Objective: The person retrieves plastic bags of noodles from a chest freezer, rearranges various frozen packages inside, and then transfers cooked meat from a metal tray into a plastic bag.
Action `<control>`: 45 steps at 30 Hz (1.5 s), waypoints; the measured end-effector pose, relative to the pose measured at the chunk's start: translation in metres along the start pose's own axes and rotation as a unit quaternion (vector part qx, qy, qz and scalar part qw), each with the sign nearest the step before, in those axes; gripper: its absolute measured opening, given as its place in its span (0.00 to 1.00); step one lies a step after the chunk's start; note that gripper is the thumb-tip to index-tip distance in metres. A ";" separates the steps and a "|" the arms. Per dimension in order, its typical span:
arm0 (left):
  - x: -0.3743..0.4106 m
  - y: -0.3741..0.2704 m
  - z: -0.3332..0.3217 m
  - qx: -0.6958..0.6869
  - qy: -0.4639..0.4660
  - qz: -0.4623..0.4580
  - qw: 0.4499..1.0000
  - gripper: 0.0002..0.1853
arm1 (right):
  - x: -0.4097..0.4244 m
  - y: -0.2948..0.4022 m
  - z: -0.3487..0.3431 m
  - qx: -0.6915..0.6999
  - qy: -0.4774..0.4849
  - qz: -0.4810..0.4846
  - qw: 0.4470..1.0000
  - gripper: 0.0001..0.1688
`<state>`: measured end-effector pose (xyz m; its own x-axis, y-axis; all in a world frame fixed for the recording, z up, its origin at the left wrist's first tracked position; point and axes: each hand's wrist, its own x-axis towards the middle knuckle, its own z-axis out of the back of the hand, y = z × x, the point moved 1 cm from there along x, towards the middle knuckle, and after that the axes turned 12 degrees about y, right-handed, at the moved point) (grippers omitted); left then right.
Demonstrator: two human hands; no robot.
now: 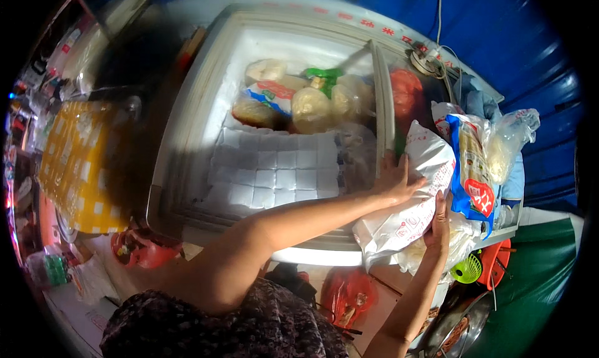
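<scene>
A chest freezer [187,119] with frosted inner walls lies before me, its left part uncovered. Inside are several bagged foods, among them a pale round bundle [310,109], and a white gridded block [276,166]. At the freezer's right end lies a white plastic bag with red print [398,227]. My left hand [398,180] rests on the bag's left side with fingers spread, near the sliding lid's frame [384,100]. My right hand [439,220] touches the bag's right edge; whether its fingers grip the plastic cannot be seen. A blue and clear food package [472,171] lies right beside the bag.
A clear bag [503,152] and blue cloth [482,105] lie on the freezer's right end. A power strip [423,63] with cables sits behind. Red bags [348,295] are on the floor. A green fan [467,268] stands lower right, a yellow checked cloth [84,166] left.
</scene>
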<state>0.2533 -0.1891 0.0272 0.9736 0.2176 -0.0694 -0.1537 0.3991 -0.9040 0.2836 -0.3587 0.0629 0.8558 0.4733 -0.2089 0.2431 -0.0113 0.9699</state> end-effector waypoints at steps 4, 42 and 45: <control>-0.003 0.018 0.019 -0.193 0.031 0.005 0.981 0.47 | 0.010 0.011 -0.021 -0.120 0.028 0.108 0.987 0.41; 0.064 0.265 0.228 0.155 -0.155 -0.047 0.975 0.13 | -0.074 -0.064 -0.154 -0.509 0.139 0.204 0.825 0.17; 0.088 0.261 0.191 0.281 -0.066 0.023 0.957 0.15 | -0.103 -0.064 -0.113 -0.577 0.088 0.249 0.773 0.22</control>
<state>0.2665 0.1040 -0.1339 0.9397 0.3417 -0.0157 -0.2979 0.7949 -0.5285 0.1287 -0.3076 0.0368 0.6123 0.7765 0.1488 -0.7523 0.5142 0.4118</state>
